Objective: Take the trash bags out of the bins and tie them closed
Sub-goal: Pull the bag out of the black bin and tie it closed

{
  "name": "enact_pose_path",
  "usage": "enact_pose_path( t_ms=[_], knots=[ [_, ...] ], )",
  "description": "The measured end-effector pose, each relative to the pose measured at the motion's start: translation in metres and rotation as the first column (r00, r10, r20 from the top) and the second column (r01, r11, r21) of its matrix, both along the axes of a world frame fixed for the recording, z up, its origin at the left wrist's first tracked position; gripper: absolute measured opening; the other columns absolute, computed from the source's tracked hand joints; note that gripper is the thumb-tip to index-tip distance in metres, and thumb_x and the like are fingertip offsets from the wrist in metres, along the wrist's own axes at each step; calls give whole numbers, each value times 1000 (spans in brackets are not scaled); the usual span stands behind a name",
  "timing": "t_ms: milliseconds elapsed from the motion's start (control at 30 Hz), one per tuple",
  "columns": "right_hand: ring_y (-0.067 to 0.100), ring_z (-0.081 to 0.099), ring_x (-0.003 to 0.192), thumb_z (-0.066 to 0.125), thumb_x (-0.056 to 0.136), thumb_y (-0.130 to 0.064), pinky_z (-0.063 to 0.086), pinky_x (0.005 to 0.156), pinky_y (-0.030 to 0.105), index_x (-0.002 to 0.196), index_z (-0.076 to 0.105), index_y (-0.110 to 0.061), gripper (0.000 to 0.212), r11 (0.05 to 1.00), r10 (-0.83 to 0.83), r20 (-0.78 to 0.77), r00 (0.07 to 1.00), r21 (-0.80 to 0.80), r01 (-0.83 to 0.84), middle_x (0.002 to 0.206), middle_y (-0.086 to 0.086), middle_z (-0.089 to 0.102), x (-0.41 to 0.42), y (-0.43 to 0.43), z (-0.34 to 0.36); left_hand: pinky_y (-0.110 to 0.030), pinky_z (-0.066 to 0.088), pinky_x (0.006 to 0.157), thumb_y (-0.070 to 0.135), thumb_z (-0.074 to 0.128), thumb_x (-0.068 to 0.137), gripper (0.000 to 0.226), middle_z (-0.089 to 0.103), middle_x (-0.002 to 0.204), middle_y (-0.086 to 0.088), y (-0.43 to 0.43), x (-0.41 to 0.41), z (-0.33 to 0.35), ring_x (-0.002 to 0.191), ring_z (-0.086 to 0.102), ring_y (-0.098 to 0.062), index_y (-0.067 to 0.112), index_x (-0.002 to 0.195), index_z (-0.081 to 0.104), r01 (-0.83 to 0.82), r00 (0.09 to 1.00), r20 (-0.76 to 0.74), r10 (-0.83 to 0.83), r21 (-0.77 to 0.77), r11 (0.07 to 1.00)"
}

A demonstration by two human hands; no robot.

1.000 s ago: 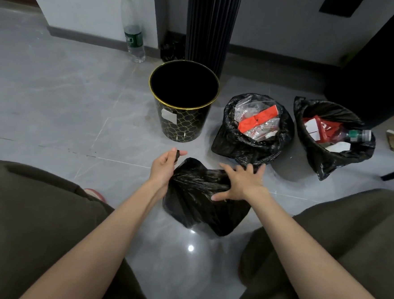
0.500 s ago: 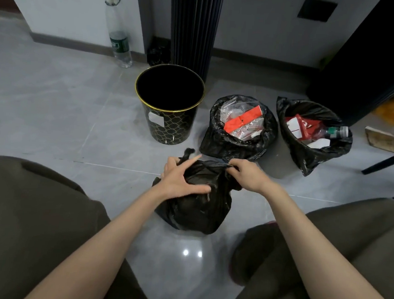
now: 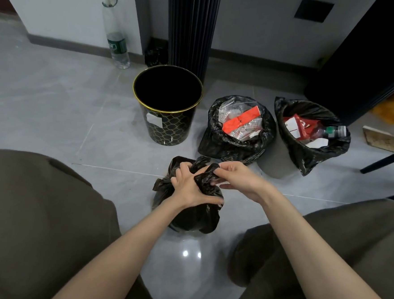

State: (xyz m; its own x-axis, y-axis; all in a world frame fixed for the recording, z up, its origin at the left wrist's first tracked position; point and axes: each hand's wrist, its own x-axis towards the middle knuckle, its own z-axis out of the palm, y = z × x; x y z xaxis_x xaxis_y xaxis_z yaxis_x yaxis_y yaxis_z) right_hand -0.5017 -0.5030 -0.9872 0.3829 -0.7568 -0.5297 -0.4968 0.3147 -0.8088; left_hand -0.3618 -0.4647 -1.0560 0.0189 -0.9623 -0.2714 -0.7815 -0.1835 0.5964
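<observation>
On a grey tiled floor (image 3: pixel 53 116), a black trash bag (image 3: pixel 193 216) sits between a person's knees, the left hand (image 3: pixel 188 186) with its grip clamped round the gathered neck and the right hand (image 3: pixel 238 180) pinching a twisted end of the plastic. Beyond it stands a gold-rimmed black bin (image 3: pixel 169 128), its inside dark. Beside that bin the open middle bag (image 3: pixel 228 147) holds red and clear wrappers, while the right bag (image 3: pixel 307 154) holds a red packet, paper and a green-capped bottle. A plastic bottle (image 3: pixel 116 43) stands by the white wall.
</observation>
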Motion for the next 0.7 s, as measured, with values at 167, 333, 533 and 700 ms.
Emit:
enact_pose_path(
  t_ms=[167,333,533,700],
  knots=[
    [5,59,67,49,98,-16,45,71,21,80,63,-13,23,987,-120,123,985,121,105,74,-1,67,2,-1,1,-38,26,99,64,70,66,72,30,121,-3,-5,-10,-9,117,31,-27,26,123,47,-183,983,-44,181,-37,982],
    [7,56,64,54,95,-22,43,67,19,75,60,-13,23,754,-590,206,780,485,443,56,-4,66,-9,-5,4,-38,25,96,53,61,81,40,31,115,0,-6,-4,-18,114,32,-27,28,112,60,-133,991,-1,133,-82,988],
    [6,57,69,46,99,-19,42,67,21,86,63,-9,24,341,-898,127,422,806,484,67,-6,71,-24,-7,-5,-37,23,94,52,51,89,34,30,115,0,-3,3,-27,111,30,-23,29,112,61,23,996,83,-12,-125,992],
    [6,58,70,34,102,-16,40,69,19,97,52,-3,23,191,-970,99,223,877,441,84,-6,74,-25,-7,-14,-34,26,86,45,38,96,35,32,111,-2,4,3,-28,102,33,-22,19,113,53,167,967,218,-129,-167,972]
  ],
)
